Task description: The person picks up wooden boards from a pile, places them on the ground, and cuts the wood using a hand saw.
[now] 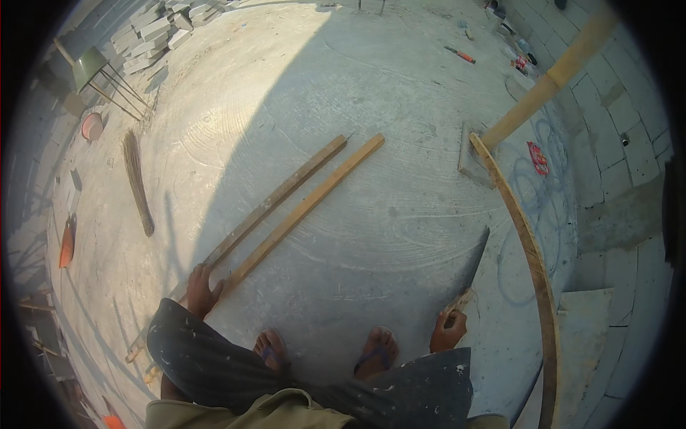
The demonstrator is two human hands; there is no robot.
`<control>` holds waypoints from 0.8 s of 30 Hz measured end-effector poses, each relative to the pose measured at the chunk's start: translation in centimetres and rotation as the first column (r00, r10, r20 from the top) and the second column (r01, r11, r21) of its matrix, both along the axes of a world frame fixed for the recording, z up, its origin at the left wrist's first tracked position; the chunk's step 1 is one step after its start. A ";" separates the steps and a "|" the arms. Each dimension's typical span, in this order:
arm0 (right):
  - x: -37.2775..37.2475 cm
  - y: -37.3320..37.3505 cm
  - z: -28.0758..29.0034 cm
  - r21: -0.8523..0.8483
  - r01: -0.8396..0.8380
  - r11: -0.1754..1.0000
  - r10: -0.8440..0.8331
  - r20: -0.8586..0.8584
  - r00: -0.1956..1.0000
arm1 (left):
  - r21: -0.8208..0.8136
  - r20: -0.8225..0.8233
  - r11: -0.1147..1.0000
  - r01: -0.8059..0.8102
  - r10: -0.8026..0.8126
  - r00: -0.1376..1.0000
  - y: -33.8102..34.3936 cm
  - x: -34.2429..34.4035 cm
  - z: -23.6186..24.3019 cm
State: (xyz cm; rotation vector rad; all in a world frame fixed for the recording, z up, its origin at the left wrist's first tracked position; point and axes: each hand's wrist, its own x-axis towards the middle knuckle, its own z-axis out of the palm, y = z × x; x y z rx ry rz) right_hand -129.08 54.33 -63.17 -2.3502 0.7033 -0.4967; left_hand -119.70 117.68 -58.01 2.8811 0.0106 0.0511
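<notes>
Two long wooden battens lie side by side on the concrete floor, slanting away to the right. My left hand (204,292) is on the left batten (275,200), fingers bent over it and thumb on the side toward the right batten (307,214). My knee covers part of both battens near their close ends. On the right, my right hand (448,331) is closed around the handle of a handsaw (474,266). The saw's dark blade points forward, apart from the battens. My sandalled feet stand between the battens and the saw.
A curved wooden strip (532,250) and a round post (536,100) stand at the right, near clear coiled hose (518,250) and a block wall (611,164). A stick broom (137,182), a trowel (67,243) and a pink bowl (91,126) lie left. Grey blocks (153,39) are piled far left.
</notes>
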 end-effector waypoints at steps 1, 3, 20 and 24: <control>0.0 0.2 0.2 -0.006 -0.015 1.000 0.015 -0.006 1.000 | -0.015 0.018 0.997 0.072 -0.071 0.997 -1.2 -0.1 0.2; 0.4 0.1 0.2 -0.028 -0.088 0.996 0.085 -0.089 0.992 | -0.060 -0.020 0.996 0.063 -0.064 0.998 -3.2 -0.4 -0.8; 0.8 -4.8 -5.7 -0.016 0.162 0.987 -0.161 -0.270 0.949 | -0.576 -0.280 0.802 -0.156 -0.015 0.960 2.0 1.9 -5.5; 0.2 -6.1 -6.1 0.214 0.102 0.972 -0.049 -0.242 0.969 | -0.525 -0.179 0.834 -0.169 0.087 0.980 1.4 1.2 -6.4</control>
